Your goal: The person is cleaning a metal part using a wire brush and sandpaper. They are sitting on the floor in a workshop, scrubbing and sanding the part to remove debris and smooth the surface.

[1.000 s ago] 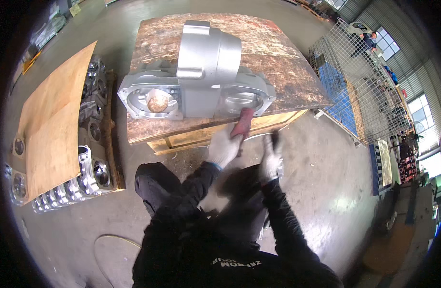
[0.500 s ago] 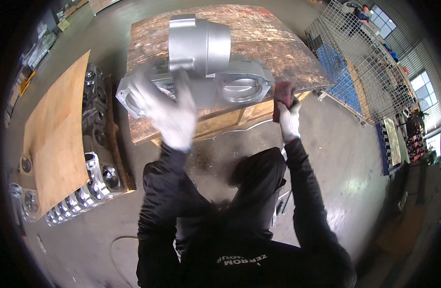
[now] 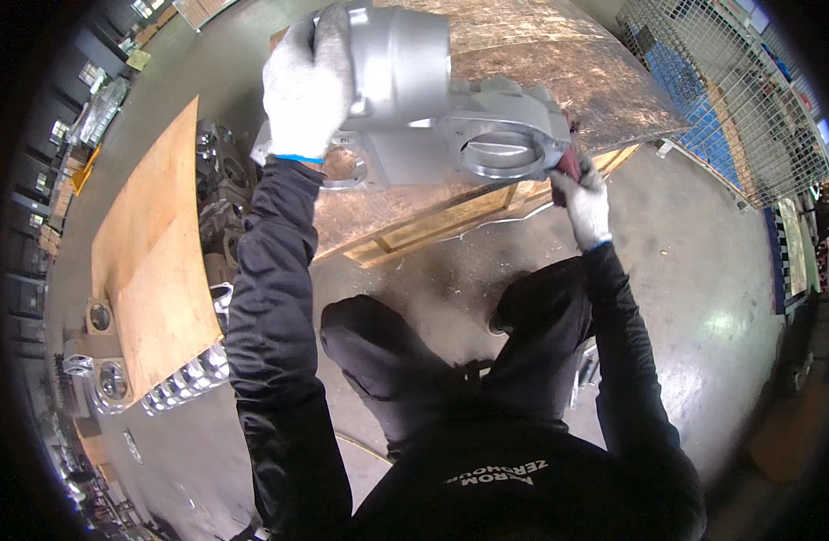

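A large silver-grey metal casting (image 3: 401,68), with a wide cylindrical body and round openings along its near side, sits on the wooden worktable (image 3: 558,45). My left hand (image 3: 308,95), in a white glove, lies over the left side of the cylinder with its fingers wrapped round the edge. At the casting's right end, my gloved right hand (image 3: 584,203) grips a dark red abrasive pad (image 3: 569,165). The pad is pressed close to the flange by the right opening. Its far part is hidden behind the casting's end.
Left of the table, a bent plywood sheet (image 3: 157,261) covers part of a stack of similar castings (image 3: 220,167). A wire mesh cage (image 3: 748,108) stands beyond the table's right side. Below are my knees and the concrete floor (image 3: 694,261).
My left hand has moved up and taken hold of the cylinder's left side. My right hand has brought the pad against the casting's right end. The view has shifted, and the casting appears turned slightly.
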`<state>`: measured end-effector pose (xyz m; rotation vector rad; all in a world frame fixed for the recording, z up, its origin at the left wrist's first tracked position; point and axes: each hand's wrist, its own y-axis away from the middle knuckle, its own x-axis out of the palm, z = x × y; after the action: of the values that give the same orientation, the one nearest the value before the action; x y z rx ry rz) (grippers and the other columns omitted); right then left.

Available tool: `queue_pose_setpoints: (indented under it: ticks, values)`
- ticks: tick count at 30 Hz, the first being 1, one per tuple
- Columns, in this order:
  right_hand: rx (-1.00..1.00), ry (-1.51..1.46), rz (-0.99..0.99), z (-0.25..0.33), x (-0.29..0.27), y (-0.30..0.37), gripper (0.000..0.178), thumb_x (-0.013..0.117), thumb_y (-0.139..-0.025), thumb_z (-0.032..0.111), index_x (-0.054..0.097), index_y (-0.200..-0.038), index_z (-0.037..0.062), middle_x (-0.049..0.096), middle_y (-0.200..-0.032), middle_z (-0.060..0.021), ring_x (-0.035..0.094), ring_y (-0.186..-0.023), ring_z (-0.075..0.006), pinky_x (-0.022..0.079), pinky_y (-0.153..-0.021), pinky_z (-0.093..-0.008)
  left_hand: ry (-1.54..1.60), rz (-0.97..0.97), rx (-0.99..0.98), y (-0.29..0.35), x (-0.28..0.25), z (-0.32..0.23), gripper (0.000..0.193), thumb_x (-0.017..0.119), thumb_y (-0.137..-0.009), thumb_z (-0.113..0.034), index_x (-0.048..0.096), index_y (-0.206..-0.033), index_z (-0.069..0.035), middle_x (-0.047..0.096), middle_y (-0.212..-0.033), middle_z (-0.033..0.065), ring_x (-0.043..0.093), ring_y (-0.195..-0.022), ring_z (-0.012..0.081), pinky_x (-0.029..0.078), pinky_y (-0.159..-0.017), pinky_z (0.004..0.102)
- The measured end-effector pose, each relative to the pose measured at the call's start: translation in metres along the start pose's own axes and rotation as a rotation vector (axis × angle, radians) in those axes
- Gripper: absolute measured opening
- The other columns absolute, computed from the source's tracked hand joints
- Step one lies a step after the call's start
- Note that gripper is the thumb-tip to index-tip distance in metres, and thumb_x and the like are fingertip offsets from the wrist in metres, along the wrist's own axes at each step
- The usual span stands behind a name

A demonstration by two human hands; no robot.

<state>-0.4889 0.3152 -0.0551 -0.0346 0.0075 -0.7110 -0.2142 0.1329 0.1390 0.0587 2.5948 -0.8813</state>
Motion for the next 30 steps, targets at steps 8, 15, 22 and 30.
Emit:
queue_pose_setpoints:
  ticks: [8,15,22,30]
  values:
    - [-0.237,-0.149,0.088,-0.044,0.073,0.093,0.062,0.065,-0.095,0.002,0.044,-0.153,0.0013,0.057,-0.149,-0.0163,0.059,-0.129,-0.0298,0.046,-0.112,-0.0415,-0.319,-0.001,0.199,-0.092,-0.033,0.079,0.052,0.055,-0.105,-0.043,0.065,-0.135,-0.001,0.070,-0.129,0.0232,0.067,-0.120,0.0306,0.047,-0.108,0.0376]
    - [-0.873,1.118,0.322,-0.004,0.006,0.052,0.061,0.067,-0.082,0.012,0.062,-0.142,0.0207,0.064,-0.142,-0.0013,0.065,-0.095,-0.0291,0.058,-0.080,-0.0408,-0.171,0.049,0.083,-0.100,-0.021,0.034,0.058,0.063,-0.100,-0.049,0.065,-0.134,-0.003,0.069,-0.131,0.0211,0.065,-0.123,0.0305,0.047,-0.107,0.0378]
    - [-1.199,1.204,0.357,-0.038,-0.013,-0.015,0.059,0.058,-0.086,0.015,0.059,-0.144,0.0232,0.056,-0.153,-0.0038,0.066,-0.105,-0.0265,0.057,-0.083,-0.0389,-0.069,0.227,0.066,-0.106,0.004,0.052,0.035,0.074,-0.092,-0.037,0.076,-0.107,-0.005,0.073,-0.107,0.0143,0.069,-0.098,0.0249,0.052,-0.091,0.0364]
    - [-0.309,0.142,0.354,-0.041,0.059,0.038,0.033,0.065,-0.093,0.013,0.068,-0.125,0.0071,0.074,-0.106,-0.0167,0.074,-0.085,-0.0255,0.061,-0.074,-0.0369,-0.163,0.131,0.136,-0.130,-0.002,0.075,0.034,0.064,-0.096,-0.031,0.075,-0.109,-0.002,0.074,-0.099,0.0129,0.066,-0.093,0.0213,0.051,-0.090,0.0349]
